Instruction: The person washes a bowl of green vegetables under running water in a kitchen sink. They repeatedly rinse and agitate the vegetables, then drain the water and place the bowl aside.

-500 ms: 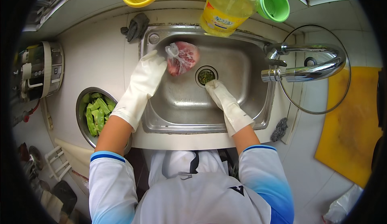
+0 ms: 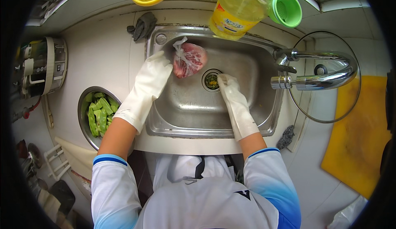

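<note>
White rubber gloves cover both of my hands. My left hand point(image 2: 154, 73) rests over the left rim of the steel sink point(image 2: 194, 126), fingers stretched out and holding nothing visible. Just right of its fingertips lies a knotted clear plastic bag of red meat point(image 2: 191, 60), apart from the glove. My right hand point(image 2: 231, 86) is at the right edge of the drain strainer point(image 2: 211, 81), fingers pressed together and turned downward. What they pinch, if anything, is hidden. Green scraps and some yellow bits sit in the strainer.
A metal bowl of cut green pods point(image 2: 99, 114) stands left of the sink, partly behind my left forearm. The chrome faucet point(image 2: 321, 80) reaches in from the right, by a glass lid point(image 2: 303, 115). Behind the sink stands a yellow soap bottle point(image 2: 235, 16); a grey cloth point(image 2: 144, 25) lies left of it.
My right hand has shifted slightly up and right at the drain, showing more of the strainer, with yellow bits now visible in it. The left hand stays at the rim. The view moved slightly.
</note>
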### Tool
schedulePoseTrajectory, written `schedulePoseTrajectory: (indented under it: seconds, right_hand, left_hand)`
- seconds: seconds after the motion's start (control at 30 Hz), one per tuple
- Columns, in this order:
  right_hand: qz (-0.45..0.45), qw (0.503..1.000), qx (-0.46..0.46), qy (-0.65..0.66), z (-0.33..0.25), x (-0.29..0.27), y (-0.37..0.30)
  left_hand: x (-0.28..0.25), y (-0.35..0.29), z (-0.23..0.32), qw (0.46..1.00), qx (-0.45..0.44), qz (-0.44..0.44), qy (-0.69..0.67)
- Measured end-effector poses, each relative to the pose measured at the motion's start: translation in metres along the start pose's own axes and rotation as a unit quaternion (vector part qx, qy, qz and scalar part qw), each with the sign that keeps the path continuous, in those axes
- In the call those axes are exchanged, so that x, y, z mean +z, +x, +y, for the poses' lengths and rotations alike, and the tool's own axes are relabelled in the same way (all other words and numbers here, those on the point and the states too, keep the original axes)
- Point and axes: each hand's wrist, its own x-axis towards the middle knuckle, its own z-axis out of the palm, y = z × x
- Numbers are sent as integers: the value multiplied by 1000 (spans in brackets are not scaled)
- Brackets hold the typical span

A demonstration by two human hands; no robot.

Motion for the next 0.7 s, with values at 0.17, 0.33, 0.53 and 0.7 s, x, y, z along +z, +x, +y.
schedulePoseTrajectory:
  seconds: [0.17,0.33,0.53,0.7]
  right_hand:
    - [-5,982,-73,-173,-23,26,5]
    - [-76,969,-81,-223,-13,23,3]
    - [-75,960,-54,-265,-16,37,6]
    - [-123,959,-118,-228,-12,20,11]
  left_hand:
    - [7,-6,-2,1000,-13,19,-1]
    - [14,-10,-3,999,-24,36,-17]
    - [5,-3,1,1000,-11,9,7]
    - [-2,1,1,1000,-9,-11,-8]
